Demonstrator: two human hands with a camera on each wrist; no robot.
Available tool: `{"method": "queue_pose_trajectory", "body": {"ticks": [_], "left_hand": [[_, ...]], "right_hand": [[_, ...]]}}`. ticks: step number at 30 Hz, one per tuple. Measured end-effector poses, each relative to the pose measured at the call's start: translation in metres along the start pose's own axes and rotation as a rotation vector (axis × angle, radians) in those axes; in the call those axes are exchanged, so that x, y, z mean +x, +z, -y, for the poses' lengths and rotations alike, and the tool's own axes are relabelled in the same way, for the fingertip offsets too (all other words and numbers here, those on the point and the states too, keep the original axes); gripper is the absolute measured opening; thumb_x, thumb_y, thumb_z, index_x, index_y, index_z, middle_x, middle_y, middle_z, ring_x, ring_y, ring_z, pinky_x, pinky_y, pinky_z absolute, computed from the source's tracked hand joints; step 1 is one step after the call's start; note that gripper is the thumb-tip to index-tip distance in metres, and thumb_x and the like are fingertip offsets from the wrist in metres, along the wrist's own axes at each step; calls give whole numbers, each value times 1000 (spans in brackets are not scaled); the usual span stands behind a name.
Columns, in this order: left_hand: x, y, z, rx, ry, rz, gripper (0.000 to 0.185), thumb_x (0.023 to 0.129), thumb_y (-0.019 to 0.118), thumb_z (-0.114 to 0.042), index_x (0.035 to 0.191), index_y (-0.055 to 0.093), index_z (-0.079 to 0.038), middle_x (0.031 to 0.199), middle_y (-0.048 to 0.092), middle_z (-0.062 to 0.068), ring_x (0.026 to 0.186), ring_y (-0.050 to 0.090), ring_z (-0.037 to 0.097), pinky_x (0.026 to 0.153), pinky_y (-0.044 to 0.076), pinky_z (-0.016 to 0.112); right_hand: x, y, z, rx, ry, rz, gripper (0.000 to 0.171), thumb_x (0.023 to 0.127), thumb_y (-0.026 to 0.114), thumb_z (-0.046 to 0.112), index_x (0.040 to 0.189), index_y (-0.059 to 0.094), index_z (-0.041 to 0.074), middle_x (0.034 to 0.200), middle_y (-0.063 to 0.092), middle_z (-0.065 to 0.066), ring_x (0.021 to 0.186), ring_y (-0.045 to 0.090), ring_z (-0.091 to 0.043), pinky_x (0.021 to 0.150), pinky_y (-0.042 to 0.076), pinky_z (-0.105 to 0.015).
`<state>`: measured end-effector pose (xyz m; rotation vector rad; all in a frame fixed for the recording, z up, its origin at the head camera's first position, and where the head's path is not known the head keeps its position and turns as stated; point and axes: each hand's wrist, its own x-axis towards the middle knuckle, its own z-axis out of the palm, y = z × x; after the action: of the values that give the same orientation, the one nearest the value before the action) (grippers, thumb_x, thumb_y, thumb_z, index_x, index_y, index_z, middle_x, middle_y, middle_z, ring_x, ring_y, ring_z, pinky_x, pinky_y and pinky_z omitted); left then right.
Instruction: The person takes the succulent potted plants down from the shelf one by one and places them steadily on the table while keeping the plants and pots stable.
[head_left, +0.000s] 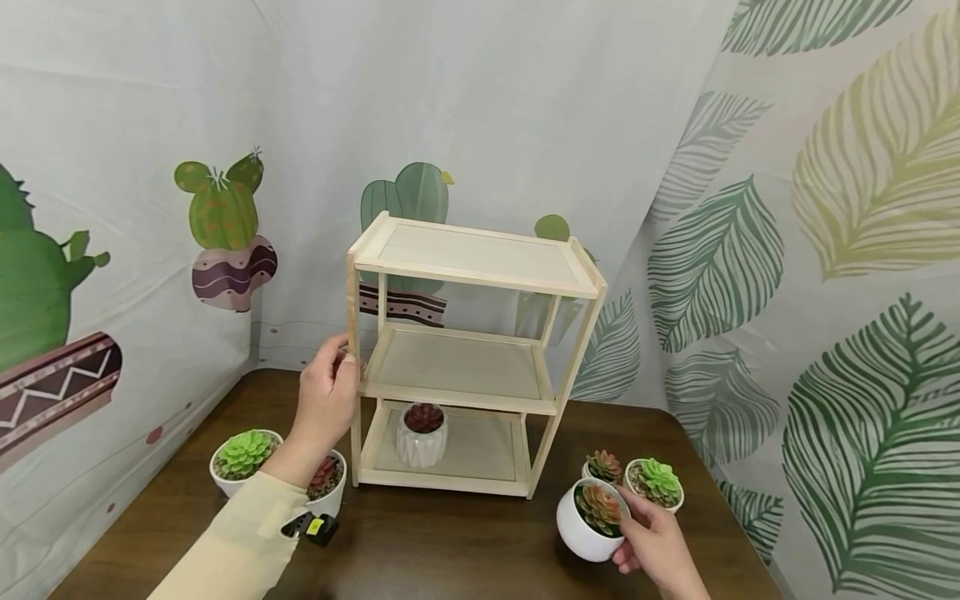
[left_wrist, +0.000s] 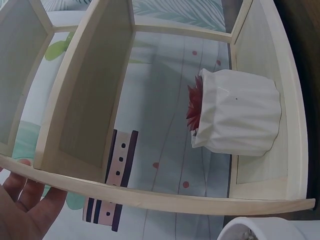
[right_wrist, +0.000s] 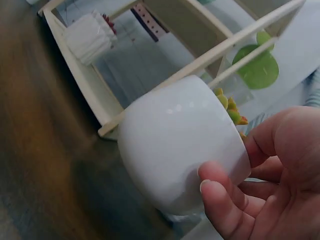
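A small wooden shelf (head_left: pixel 457 392) with three tiers stands on the table, a bit askew. My left hand (head_left: pixel 328 383) grips its left front post about level with the middle tier. On the bottom tier, left of centre, sits a ribbed white pot (left_wrist: pixel 240 112) with a dark red succulent (head_left: pixel 423 417). My right hand (head_left: pixel 654 537) pinches the rim of a smooth white pot (right_wrist: pixel 175 145), thumb over the edge and fingers outside. An orange-green succulent (head_left: pixel 599 507) fills that pot, which is in front of the shelf's right side, tilted slightly toward me.
Right of the shelf stand two more potted succulents, one reddish (head_left: pixel 603 465) and one bright green (head_left: pixel 660 482). Near my left forearm are a green succulent (head_left: pixel 246 454) and a red one (head_left: pixel 324 477), partly hidden by the arm. Patterned curtains (head_left: pixel 480 108) hang behind the table (head_left: pixel 450 550).
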<state>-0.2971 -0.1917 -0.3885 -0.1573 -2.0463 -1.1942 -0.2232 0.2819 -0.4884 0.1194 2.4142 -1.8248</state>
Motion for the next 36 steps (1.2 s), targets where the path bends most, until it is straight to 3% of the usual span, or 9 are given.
{"method": "queue_pose_trajectory", "body": {"ticks": [6, 11, 19, 29, 36], "left_hand": [[0, 0, 1, -1, -4, -3, 31, 105, 43, -15, 128, 64, -9, 82, 60, 8, 66, 49, 15, 59, 43, 28], [0, 0, 0, -5, -15, -1, 32, 105, 43, -16, 129, 63, -9, 83, 61, 8, 66, 49, 16, 59, 43, 29], [0, -1, 0, -3, -17, 9, 31, 106, 42, -16, 128, 63, -10, 82, 59, 7, 65, 48, 16, 60, 43, 29], [0, -2, 0, 7, -12, 11, 32, 106, 41, -16, 129, 63, -9, 82, 59, 8, 65, 48, 17, 60, 42, 29], [0, -2, -1, 9, -16, 22, 32, 106, 41, -16, 130, 62, -10, 83, 59, 8, 66, 49, 17, 60, 43, 29]], "right_hand": [[0, 4, -13, -12, 29, -162, 58, 95, 51, -1, 152, 45, -3, 76, 68, -11, 49, 62, -20, 47, 57, -37], [2, 6, -22, -23, 18, -220, 57, 96, 50, -2, 153, 44, -4, 83, 70, -9, 50, 64, -21, 48, 58, -39], [2, 7, -31, -12, 13, -245, 59, 96, 50, -3, 153, 40, -6, 91, 72, -11, 52, 66, -21, 50, 59, -38], [3, 12, -29, 36, 25, -241, 58, 96, 48, -3, 153, 38, -7, 85, 72, -8, 52, 66, -19, 49, 58, -36], [6, 14, -30, 48, 42, -255, 60, 95, 47, -3, 154, 34, -8, 112, 72, -26, 55, 68, -21, 50, 59, -37]]}}
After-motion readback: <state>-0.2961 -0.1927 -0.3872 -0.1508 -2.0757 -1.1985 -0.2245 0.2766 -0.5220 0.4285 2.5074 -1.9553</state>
